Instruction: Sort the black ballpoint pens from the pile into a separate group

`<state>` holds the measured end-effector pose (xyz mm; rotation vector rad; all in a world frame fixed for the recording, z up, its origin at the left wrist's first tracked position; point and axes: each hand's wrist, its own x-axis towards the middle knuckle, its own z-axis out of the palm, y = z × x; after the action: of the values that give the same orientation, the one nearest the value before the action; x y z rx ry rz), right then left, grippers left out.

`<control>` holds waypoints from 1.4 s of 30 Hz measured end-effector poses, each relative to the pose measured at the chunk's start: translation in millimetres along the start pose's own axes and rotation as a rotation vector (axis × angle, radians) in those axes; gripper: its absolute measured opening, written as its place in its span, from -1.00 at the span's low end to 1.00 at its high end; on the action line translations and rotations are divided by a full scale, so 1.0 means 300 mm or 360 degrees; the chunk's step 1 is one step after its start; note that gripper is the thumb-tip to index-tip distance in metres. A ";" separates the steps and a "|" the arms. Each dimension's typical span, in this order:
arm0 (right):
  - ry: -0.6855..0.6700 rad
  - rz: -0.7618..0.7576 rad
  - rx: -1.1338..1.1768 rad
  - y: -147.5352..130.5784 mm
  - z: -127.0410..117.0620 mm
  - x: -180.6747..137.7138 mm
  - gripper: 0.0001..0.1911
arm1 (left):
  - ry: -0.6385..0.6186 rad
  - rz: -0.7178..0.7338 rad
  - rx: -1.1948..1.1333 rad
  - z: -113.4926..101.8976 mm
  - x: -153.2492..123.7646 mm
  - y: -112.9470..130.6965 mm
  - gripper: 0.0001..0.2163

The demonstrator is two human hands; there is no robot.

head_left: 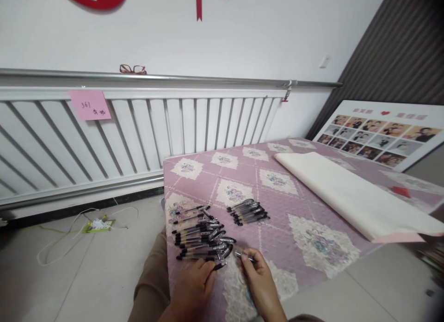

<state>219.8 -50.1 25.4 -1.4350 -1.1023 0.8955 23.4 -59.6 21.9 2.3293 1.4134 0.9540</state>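
Lying bunched, the pens (pixel 203 242) (slim, black-ended) overlap.

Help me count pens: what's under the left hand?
At the left hand, a pen pokes out over the tablecloth; its other end, and anything beneath the palm, are hidden.

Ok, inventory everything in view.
Tablecloth: one, mauve and cream, centre
Loose pens: several, mostly black, cloth's left
Grouped pens: several, mostly black, cloth's centre
Sheet: one, cream, cloth's right
Scrap: one, red, beyond sheet
Photo board: one, white, far right
Radiator: one, white, along wall
Pipe: one, silver, above radiator
Glasses: one pair, red, atop pipe
Note: one, pink, on radiator
Power strip: one, green-white, floor
Decorations: unclear count, red, upper wall
Trouser leg: one, brown, lower left
Left hand: one, bottom, holding pen
Right hand: one, bottom, holding small pen-like piece
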 end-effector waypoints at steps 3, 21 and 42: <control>-0.0150 -0.0146 -0.0157 -0.017 0.009 -0.003 -0.76 | 0.0027 -0.0027 -0.0056 -0.002 0.002 -0.010 -0.77; -0.0354 -0.0693 -0.0715 -0.001 -0.001 0.057 -0.78 | -0.0072 -0.0037 -0.0010 0.010 0.018 -0.031 -0.77; -0.0443 -0.0836 -0.0859 -0.036 0.051 -0.037 -0.70 | -0.0086 0.0270 0.0220 0.001 0.024 -0.010 -0.78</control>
<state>200.4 -56.1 33.4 -1.3489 -1.9288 0.4364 23.9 -52.0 23.0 2.5905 1.3167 0.8537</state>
